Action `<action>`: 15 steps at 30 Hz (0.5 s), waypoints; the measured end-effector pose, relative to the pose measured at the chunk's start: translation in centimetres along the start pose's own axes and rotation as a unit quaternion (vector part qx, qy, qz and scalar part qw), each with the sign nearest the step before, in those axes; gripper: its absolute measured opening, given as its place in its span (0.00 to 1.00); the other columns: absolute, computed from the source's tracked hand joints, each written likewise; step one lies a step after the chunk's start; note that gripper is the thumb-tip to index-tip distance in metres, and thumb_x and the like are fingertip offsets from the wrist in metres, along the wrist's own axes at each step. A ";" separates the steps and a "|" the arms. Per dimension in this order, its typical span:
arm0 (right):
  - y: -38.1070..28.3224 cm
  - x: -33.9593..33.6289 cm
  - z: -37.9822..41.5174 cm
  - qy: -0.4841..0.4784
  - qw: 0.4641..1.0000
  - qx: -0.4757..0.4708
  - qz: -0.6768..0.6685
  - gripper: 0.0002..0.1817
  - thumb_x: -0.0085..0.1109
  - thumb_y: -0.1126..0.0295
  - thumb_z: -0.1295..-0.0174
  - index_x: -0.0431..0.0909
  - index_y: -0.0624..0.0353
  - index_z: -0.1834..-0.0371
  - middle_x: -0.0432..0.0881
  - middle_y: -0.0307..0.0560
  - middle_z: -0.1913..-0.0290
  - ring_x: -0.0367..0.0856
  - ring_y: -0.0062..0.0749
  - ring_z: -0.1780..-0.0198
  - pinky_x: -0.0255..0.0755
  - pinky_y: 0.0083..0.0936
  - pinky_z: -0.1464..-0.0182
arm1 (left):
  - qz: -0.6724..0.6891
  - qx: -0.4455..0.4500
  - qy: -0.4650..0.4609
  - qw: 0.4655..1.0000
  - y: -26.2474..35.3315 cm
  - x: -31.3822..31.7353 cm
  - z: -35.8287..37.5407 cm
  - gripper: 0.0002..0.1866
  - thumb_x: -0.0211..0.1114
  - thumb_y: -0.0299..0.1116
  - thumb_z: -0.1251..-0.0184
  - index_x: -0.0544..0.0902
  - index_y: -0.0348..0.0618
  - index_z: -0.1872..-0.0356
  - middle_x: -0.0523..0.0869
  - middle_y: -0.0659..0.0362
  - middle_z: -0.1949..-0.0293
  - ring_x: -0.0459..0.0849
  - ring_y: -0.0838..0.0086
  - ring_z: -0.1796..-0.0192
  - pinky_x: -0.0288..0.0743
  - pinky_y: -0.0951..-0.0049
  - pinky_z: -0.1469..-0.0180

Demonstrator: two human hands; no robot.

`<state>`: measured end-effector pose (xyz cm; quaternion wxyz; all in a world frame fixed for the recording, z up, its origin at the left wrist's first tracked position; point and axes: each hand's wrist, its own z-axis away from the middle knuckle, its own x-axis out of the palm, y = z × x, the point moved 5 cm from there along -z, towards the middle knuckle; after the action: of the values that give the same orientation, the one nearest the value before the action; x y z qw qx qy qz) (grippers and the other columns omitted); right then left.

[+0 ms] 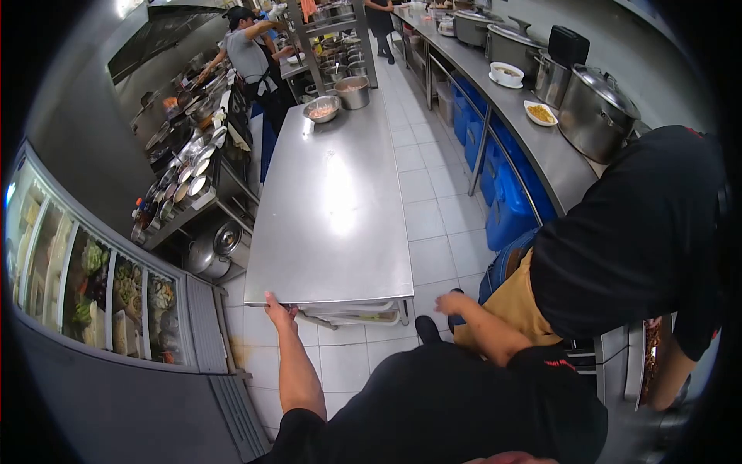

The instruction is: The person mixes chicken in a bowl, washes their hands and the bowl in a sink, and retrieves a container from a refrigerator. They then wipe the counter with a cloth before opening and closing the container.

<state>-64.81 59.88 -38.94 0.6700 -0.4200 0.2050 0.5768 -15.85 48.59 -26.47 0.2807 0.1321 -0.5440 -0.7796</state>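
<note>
A long stainless steel table [332, 216] stretches away in front of me. My left hand [280, 311] is at its near left corner, the thumb up at the edge and the fingers curled around or below it. Low in front of my body, my right hand [448, 303] is away from the table with loosely bent fingers and nothing in it. A steel bowl [321, 109] with pinkish food stands at the table's far end beside a deep steel pot [353, 93]. White trays [359, 315] show on a level under the tabletop.
A co-worker in a black shirt and tan apron [533, 298] stands close on my right. Large pots [599, 112] and a plate of yellow food [541, 114] line the right counter. A glass-front fridge [93, 286] is on the left. Another person [251, 58] works at the stove.
</note>
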 end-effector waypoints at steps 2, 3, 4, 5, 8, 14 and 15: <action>-0.2 -4.1 -2.1 0.027 0.999 0.010 -0.022 0.26 0.50 0.51 0.34 0.79 0.57 0.42 0.82 0.58 0.44 0.79 0.53 0.41 0.72 0.45 0.39 | 0.039 -0.004 0.027 0.999 0.2 0.8 0.4 0.33 0.53 0.61 0.29 0.64 0.48 0.35 0.77 0.53 0.45 0.81 0.66 0.52 0.80 0.62 0.61; -1.4 -6.8 -1.4 0.021 0.999 0.023 -0.031 0.25 0.50 0.51 0.34 0.80 0.57 0.43 0.82 0.58 0.44 0.79 0.53 0.41 0.72 0.45 0.39 | 0.059 -0.005 0.044 0.997 0.2 1.0 0.5 0.31 0.52 0.59 0.27 0.63 0.48 0.34 0.76 0.52 0.42 0.81 0.64 0.48 0.81 0.60 0.57; -2.0 -8.3 -1.3 0.014 0.999 0.034 -0.040 0.25 0.51 0.52 0.34 0.80 0.57 0.43 0.82 0.58 0.44 0.79 0.53 0.41 0.73 0.45 0.40 | 0.073 0.014 0.067 0.995 -0.2 1.0 0.3 0.31 0.50 0.57 0.25 0.60 0.45 0.33 0.73 0.50 0.39 0.78 0.62 0.44 0.78 0.59 0.51; -1.6 -8.9 -2.6 0.004 0.999 0.025 -0.029 0.24 0.51 0.52 0.34 0.81 0.57 0.44 0.82 0.58 0.44 0.79 0.53 0.41 0.73 0.45 0.40 | 0.091 0.037 0.088 0.991 -0.1 1.5 -0.1 0.31 0.48 0.54 0.24 0.58 0.42 0.31 0.71 0.47 0.36 0.76 0.59 0.41 0.76 0.57 0.45; -0.2 -9.0 -7.3 -0.022 1.000 -0.002 -0.003 0.24 0.53 0.52 0.35 0.82 0.58 0.46 0.82 0.57 0.44 0.79 0.53 0.41 0.73 0.45 0.40 | 0.041 0.090 0.159 0.982 0.1 1.5 -1.2 0.33 0.44 0.48 0.21 0.51 0.33 0.27 0.64 0.41 0.30 0.69 0.53 0.32 0.65 0.57 0.32; 0.1 -7.9 -11.4 -0.050 0.997 -0.047 0.022 0.24 0.53 0.51 0.35 0.82 0.57 0.46 0.82 0.55 0.44 0.79 0.52 0.42 0.73 0.44 0.39 | -0.027 0.090 0.203 0.975 0.5 1.0 -0.5 0.38 0.44 0.48 0.20 0.46 0.26 0.26 0.59 0.37 0.27 0.66 0.51 0.29 0.58 0.59 0.27; 0.2 -7.8 -12.5 -0.063 0.996 -0.059 0.032 0.23 0.53 0.51 0.34 0.81 0.55 0.45 0.81 0.54 0.42 0.79 0.52 0.41 0.73 0.43 0.39 | -0.047 0.088 0.206 0.973 0.7 0.7 -1.1 0.37 0.44 0.48 0.20 0.46 0.27 0.25 0.59 0.37 0.27 0.65 0.51 0.28 0.58 0.59 0.26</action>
<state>-64.38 45.16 -40.12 0.6372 -0.4148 0.1409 0.6342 -15.70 47.18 -26.15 0.3370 0.3395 -0.5339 -0.6972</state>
